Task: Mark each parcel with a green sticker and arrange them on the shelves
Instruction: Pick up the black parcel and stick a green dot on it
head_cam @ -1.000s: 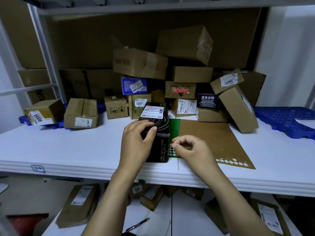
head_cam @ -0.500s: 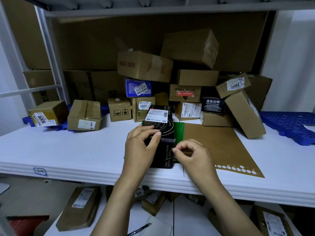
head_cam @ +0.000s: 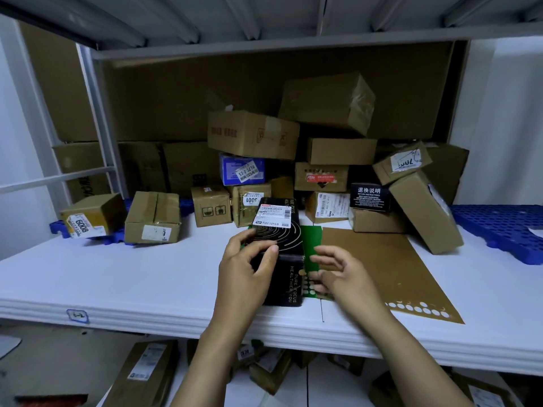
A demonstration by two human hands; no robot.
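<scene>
The white shelf board (head_cam: 117, 274) fills the width of the view. The black parcel box (head_cam: 289, 277) stands on it close to the front edge, lengthwise away from the person. Behind the black box, brown cardboard parcels (head_cam: 252, 133) are heaped untidily against the cardboard back wall, several of them tilted. Below the black box, on the lower level, more brown parcels (head_cam: 147, 371) lie flat.

Far to the right of the black box is a blue plastic pallet (head_cam: 499, 227). Just right of the box a brown backing sheet (head_cam: 382, 268) lies flat, with a row of round holes along its near edge. Well to the back left of the box sit a taped carton (head_cam: 152, 215) and a carton marked 6008 (head_cam: 94, 214).

The left hand (head_cam: 244, 268) grips the black box from its left side, with the fingers curled over the top and the thumb pressed on the near top edge. The right hand (head_cam: 343, 277) hovers just right of the box over the green sticker sheet (head_cam: 312, 239). Its fingers are spread and loosely bent. They are blurred, so whether they pinch a sticker cannot be told. The green sheet touches the box's right side.

A white shipping label (head_cam: 273, 215) covers the far end of the box's top. Far left of the box, a small tag (head_cam: 78, 315) sits on the shelf's front edge.
</scene>
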